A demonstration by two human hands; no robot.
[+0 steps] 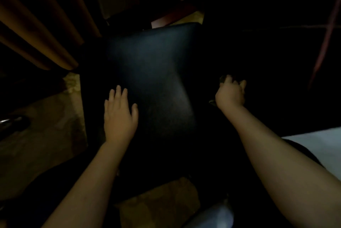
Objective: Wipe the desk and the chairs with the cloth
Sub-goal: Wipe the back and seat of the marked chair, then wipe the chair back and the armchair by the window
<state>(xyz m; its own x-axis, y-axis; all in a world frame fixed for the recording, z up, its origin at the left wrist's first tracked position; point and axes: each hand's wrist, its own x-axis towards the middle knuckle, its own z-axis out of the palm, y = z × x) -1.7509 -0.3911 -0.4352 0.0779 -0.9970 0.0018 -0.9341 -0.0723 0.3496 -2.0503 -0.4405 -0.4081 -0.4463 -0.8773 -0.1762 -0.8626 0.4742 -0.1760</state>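
Cloth (223,79) bunched under R hand (230,93)

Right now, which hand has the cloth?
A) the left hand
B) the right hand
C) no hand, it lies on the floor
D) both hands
B: the right hand is curled round the cloth at the edge of the chair seat, while the left hand lies flat on the seat with nothing in it.
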